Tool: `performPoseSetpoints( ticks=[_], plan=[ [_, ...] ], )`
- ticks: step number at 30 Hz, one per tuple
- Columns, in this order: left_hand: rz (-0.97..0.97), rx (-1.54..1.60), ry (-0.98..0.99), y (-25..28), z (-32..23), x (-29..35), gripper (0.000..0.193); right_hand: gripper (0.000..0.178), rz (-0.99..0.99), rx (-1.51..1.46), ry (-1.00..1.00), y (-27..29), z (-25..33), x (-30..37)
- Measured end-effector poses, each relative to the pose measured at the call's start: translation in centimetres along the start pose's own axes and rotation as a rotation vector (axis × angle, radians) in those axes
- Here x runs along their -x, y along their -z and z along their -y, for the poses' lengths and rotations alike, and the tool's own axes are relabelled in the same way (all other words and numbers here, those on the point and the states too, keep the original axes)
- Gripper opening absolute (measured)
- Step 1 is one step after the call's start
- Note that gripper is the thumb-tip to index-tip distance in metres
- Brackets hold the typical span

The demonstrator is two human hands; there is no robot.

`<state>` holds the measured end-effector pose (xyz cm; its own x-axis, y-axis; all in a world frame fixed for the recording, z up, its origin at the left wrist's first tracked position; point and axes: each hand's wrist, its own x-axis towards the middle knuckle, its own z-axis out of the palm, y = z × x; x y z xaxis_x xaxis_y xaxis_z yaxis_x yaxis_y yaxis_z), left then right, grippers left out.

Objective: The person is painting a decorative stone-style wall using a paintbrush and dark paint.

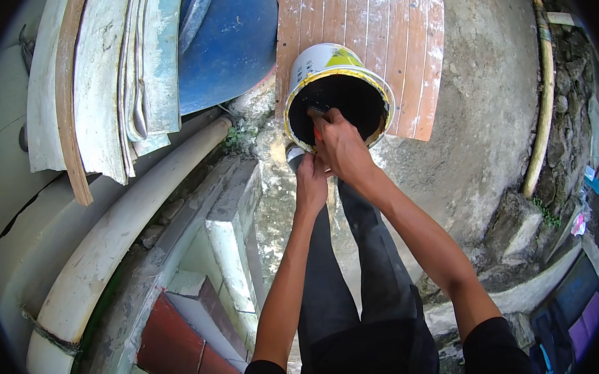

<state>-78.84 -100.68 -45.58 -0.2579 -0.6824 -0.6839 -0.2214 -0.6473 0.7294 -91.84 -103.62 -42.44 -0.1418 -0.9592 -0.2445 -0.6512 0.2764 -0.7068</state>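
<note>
Bucket (307, 64), white outside with a green-yellow patch, is seen in the upper middle of the head view, tipped so that its dark mouth is turned toward the wearer. Behind it a brown grooved board (402, 62) is laid on grey concrete (468, 168); whether the weight is rested on the board cannot be told. The rim (380, 84) is smeared with yellow. At the left side of the mouth, a small tool (318, 108) is grasped in the right hand (345, 145), fingers curled; its kind cannot be made out. The left hand (311, 185) is placed just below the near rim, close under the right; its fingers are partly hidden, so whether anything is gripped cannot be told. For good work, the near rim is probably best steadied firmly, so that nothing is rolled or slid by pressure from the tool. Short, controlled movements would be advised, with the mouth angled to the light, since the interior is deeply shadowed, and with knuckles held clear of the edge.
</note>
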Motion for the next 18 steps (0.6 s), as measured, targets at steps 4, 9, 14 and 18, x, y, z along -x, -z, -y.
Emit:
performPoseSetpoints(
  ticks=[4,9,14,18],
  plan=[
    [0.016,0.128,0.024,-0.6,0.4,-0.4,0.032,0.046,-0.064,-0.038,0.023,1.3,-0.7,0.3],
    [-0.019,0.057,-0.015,-1.3,0.5,-0.5,0.029,0.040,-0.099,-0.024,0.054,1.4,-0.8,0.4],
    [-0.043,0.000,-0.008,-1.4,-0.2,-0.2,0.027,0.047,0.008,0.025,-0.023,0.8,-0.8,0.7],
    [-0.057,0.009,-0.020,-1.5,-0.3,0.0,0.028,0.051,-0.031,-0.032,0.014,1.0,-1.1,1.2]
  ],
)
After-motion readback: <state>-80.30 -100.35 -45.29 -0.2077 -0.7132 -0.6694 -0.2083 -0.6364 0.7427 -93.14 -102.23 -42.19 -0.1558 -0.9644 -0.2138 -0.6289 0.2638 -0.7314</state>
